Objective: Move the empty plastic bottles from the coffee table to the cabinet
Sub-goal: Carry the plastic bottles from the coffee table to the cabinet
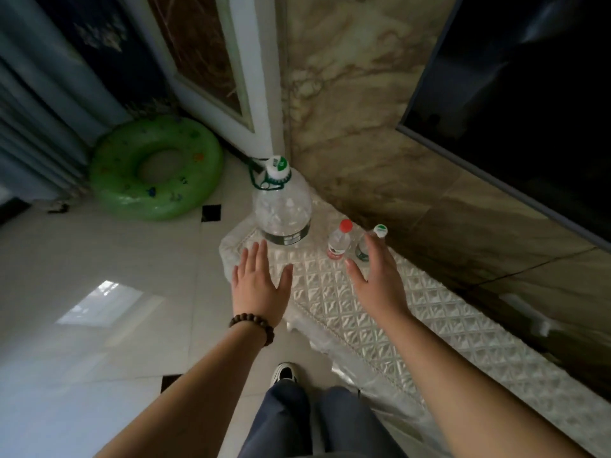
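Dim, soft; floor (109, 292) glare; wide-angle edge distortion.

We see the cabinet top (363, 309) mostly bare near us, so there's free room fwd of both hands. At the far end a big jug (283, 209) blocks the left corner; a red-cap bottle (339, 241) and a green-cap bottle (365, 246) stand side by side w/ the marble wall (363, 127) right behind. Narrow gap btw jug and red-cap bottle.

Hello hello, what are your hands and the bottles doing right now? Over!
Left hand and right hand open, empty. Big clear plastic jug, red-capped small bottle, white-capped small bottle upright on the quilted cabinet top. Nothing in the way.
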Available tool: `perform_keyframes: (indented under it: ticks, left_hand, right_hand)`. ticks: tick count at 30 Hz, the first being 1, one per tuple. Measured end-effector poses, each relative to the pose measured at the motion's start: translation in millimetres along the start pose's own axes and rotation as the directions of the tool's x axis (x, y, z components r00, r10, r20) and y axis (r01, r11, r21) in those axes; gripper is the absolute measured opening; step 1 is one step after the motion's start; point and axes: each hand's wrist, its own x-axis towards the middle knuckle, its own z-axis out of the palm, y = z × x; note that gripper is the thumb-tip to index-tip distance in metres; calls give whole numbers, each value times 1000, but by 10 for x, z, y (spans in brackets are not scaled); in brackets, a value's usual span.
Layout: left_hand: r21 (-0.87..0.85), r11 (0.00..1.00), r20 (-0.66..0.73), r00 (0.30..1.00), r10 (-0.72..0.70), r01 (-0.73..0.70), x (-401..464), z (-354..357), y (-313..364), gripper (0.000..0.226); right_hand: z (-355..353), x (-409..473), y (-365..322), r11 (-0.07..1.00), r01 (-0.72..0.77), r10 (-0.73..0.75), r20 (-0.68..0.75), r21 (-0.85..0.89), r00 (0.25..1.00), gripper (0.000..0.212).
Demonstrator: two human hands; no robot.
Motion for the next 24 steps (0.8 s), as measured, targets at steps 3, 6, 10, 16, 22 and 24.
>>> perform_keyframes:
  ticks: [3,6,10,16,22,24]
  left_hand:
    - [-9,997,-34,996,-81,81,-231,-59,-171,71]
    - [-11,988,-82,984,-157,157,-533,-55,-260,72]
    - [-21,959,-167,944,-283,284,-1083,32,-279,72]
    - [-79,887,-257,850,-460,455,-2193,388,0,71]
    - [-154,777,-348,702,-621,611,-3395,525,51,70]
    - [-183,727,-365,640,-676,662,-3786,510,42,70]
  right_hand:
    - [81,-87,-92,996,87,-86,52,2,995,60]
    - [149,-195,-124,988,155,-154,125,2,980,59]
    - [148,-480,-12,968,251,-246,235,10,940,59]
    - [-65,-1211,262,913,407,-393,340,33,854,59]
    - [-209,-2040,304,839,537,-507,478,86,717,60]
    - [-185,-2320,271,810,576,-540,526,110,658,59]
